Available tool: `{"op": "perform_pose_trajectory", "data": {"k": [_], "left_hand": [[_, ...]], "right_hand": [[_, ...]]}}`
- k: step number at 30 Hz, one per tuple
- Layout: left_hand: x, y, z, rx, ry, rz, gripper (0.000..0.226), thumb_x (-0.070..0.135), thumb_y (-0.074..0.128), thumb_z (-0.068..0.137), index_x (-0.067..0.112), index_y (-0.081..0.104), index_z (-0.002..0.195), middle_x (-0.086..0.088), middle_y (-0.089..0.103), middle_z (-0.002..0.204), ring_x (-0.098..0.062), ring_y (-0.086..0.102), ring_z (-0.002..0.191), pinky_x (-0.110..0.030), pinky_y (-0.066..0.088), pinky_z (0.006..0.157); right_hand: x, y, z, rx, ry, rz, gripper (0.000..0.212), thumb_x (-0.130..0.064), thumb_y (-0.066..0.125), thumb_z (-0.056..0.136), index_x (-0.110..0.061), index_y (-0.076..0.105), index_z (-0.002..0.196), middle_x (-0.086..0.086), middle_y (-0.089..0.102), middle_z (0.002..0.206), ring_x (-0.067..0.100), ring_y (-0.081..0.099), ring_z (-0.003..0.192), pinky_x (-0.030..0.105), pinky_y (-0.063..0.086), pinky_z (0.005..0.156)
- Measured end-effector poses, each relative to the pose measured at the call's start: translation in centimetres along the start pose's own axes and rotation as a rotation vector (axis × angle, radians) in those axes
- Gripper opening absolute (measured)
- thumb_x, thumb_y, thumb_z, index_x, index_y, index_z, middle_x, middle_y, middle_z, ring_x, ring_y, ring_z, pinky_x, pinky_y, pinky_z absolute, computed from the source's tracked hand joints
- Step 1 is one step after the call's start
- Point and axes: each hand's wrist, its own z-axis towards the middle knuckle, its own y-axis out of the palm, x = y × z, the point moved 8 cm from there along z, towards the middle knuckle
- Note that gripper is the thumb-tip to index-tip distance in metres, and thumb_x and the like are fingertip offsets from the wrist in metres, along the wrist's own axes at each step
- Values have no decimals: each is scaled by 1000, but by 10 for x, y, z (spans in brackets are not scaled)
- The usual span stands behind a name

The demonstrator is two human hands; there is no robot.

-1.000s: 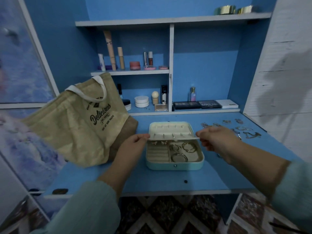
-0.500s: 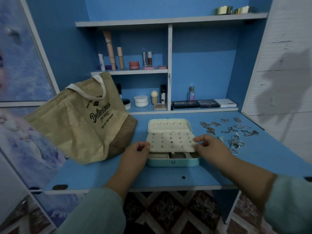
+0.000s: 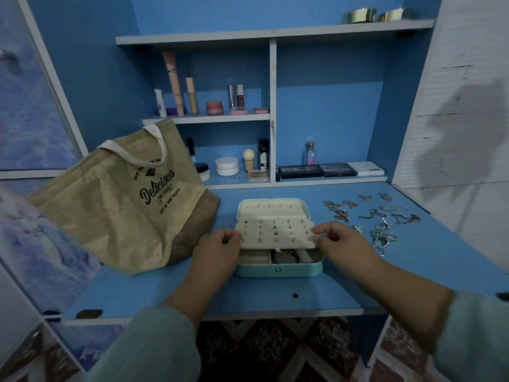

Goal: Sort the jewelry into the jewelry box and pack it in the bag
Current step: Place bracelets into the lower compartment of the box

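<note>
The jewelry box is a pale teal case with a cream lining, lying open between the two hands, its lid tipped back on the far side of them and a small stud at the middle of its front wall. Across its top lies a cream earring panel dotted with rows of small studs; the left hand pinches the panel's left edge with curled fingers and the right hand pinches its right edge the same way. Below the panel, nearer the wrists, the box's lower compartments show ring rolls on the left and dark hoops in the middle, half hidden. Just beyond the right hand's knuckles a cluster of silver rings lies loose, and farther out to that side chains and pendants are scattered. Out past the left hand stands a tan tote bag printed "Delicious", with white handles and a darker woven base, close to the box's left end. All rest on a blue desk with a pale front edge. Behind the hands rise blue shelves holding cosmetics: tubes, jars, lip glosses, a perfume bottle, eyeshadow palettes, and gold bangles on the top board. A patterned rug lies below the desk.
</note>
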Motion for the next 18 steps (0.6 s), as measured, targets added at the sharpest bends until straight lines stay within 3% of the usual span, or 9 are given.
{"op": "perform_pose_trajectory", "data": {"k": [4, 6, 12, 14, 16, 18], "left_hand": [[9, 2, 12, -15, 54, 204, 17, 32, 48, 91, 39, 57, 78, 6, 58, 109, -18, 51, 108, -35, 42, 95], [20, 7, 18, -51, 86, 363, 18, 34, 44, 90, 40, 61, 86, 4, 57, 115, -21, 49, 111, -42, 42, 96], [74, 50, 38, -330, 274, 559, 23, 35, 43, 93, 33, 65, 100, 8, 60, 114, -16, 52, 107, -36, 44, 93], [89, 73, 44, -486, 301, 588, 25, 36, 42, 95, 30, 64, 104, 6, 61, 117, -17, 53, 108, -36, 43, 95], [104, 97, 46, -615, 349, 654, 30, 37, 40, 97, 25, 62, 112, 4, 59, 122, -17, 52, 110, -28, 41, 93], [115, 119, 50, -714, 389, 702, 32, 38, 40, 98, 23, 58, 119, 5, 56, 126, -15, 50, 113, -24, 37, 89]], "right_hand": [[-4, -2, 4, -14, 4, -3, 14, -21, 54, 91, -13, 64, 98, 6, 64, 99, 19, 58, 91, 20, 42, 70], [-6, -7, 8, 1, -2, -26, 18, -22, 53, 92, -8, 64, 94, 5, 64, 97, 18, 58, 90, 24, 42, 70], [-2, -34, 30, -29, 31, -110, 18, -19, 53, 92, -10, 59, 78, -5, 50, 64, 7, 44, 56, 17, 37, 52], [4, -47, 38, -53, 35, -191, 20, -20, 55, 91, -6, 61, 78, -3, 51, 64, 6, 45, 55, 10, 37, 46], [11, -62, 48, -64, 28, -305, 20, -20, 56, 91, -4, 65, 83, -4, 56, 71, 5, 48, 60, 6, 36, 48], [21, -77, 57, -72, 47, -386, 17, -22, 56, 90, -11, 66, 81, -4, 61, 75, 4, 51, 62, 8, 36, 51]]}}
